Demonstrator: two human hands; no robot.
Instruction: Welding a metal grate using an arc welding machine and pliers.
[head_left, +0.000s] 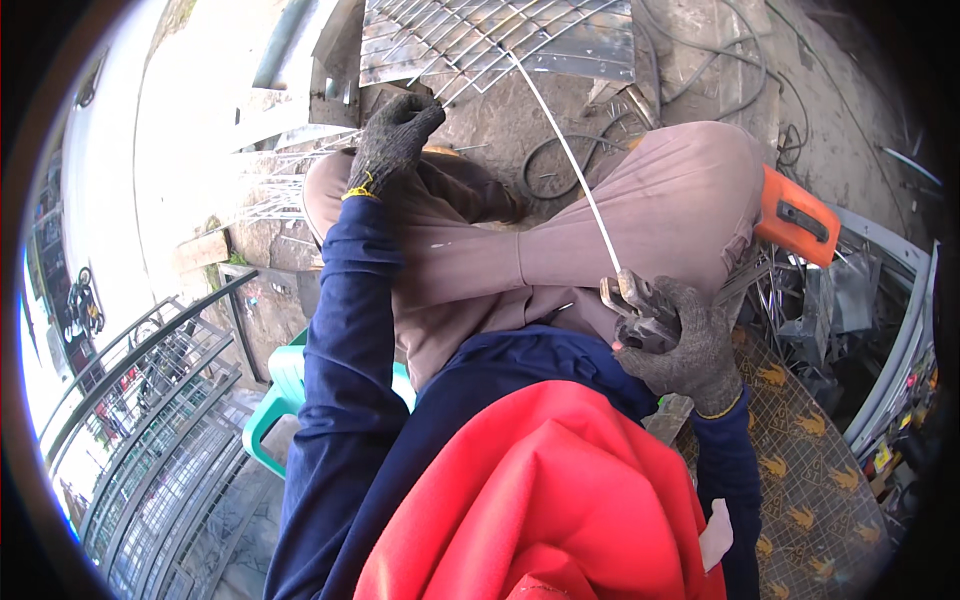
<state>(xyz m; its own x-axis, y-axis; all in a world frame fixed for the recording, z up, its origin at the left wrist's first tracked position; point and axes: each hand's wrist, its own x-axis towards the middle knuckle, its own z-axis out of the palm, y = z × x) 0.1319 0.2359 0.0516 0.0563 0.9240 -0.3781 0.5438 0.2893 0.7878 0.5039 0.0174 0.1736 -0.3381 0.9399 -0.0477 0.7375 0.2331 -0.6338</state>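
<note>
My right hand (690, 345), in a dark grey knit glove, is closed around a welding electrode holder (640, 312) above my lap. From its jaws a long pale welding rod (566, 150) reaches forward, its tip over the metal grille (470, 45); whether it touches cannot be made out. The grille is made of thin crossed bars and lies on a sheet-topped work surface (590, 50). My left hand (397, 140), gloved alike with a yellow cuff, is above my left knee. Its fingers are curled closed at the near corner of the grille, on a bar end.
Cables (560, 165) coil on the ground beyond my legs. At right sit an orange-handled tool (800, 215), metal scraps (820, 300) and a patterned board (800, 480). A teal plastic stool (270, 425) and a dark metal railing (150, 420) stand at left. Red cloth (540, 500) hangs in front of me.
</note>
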